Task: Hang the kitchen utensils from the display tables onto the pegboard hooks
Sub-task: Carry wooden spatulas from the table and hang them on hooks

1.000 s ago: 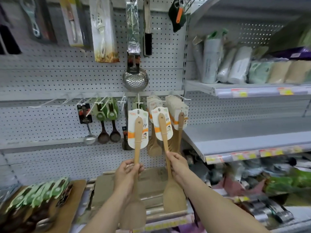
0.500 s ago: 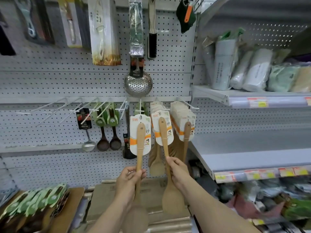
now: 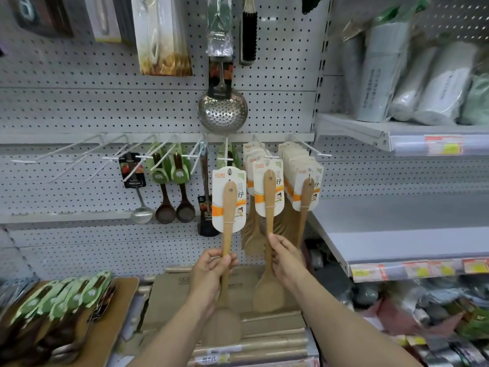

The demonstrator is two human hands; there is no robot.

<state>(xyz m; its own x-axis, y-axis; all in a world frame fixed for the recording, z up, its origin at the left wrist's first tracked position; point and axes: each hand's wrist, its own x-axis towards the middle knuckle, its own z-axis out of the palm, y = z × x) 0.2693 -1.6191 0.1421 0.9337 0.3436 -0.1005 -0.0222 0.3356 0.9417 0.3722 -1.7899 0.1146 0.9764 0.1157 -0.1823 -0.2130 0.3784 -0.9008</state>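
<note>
My left hand (image 3: pixel 211 271) grips the handle of a wooden spatula (image 3: pixel 229 207) with a white and orange card, held upright just below a white pegboard hook (image 3: pixel 227 154). My right hand (image 3: pixel 287 258) holds a second carded wooden spatula (image 3: pixel 270 192) by its handle, its card top close to the hook (image 3: pixel 267 156) that carries a stack of the same spatulas. Another stack of spatulas (image 3: pixel 304 192) hangs to the right. Both blades point down.
Several bare hooks (image 3: pixel 79 152) stick out at left, beside a small ladle (image 3: pixel 141 207) and two dark spoons (image 3: pixel 174 210). A steel skimmer (image 3: pixel 222 109) hangs above. Green-carded spoons (image 3: pixel 60 303) lie on a board at lower left; cardboard boxes (image 3: pixel 172 292) sit below my hands. Grey shelves (image 3: pixel 397 234) jut out at right.
The view has drawn closer to the pegboard. Both hands have lifted their spatulas slightly, bringing the card tops nearer the hooks.
</note>
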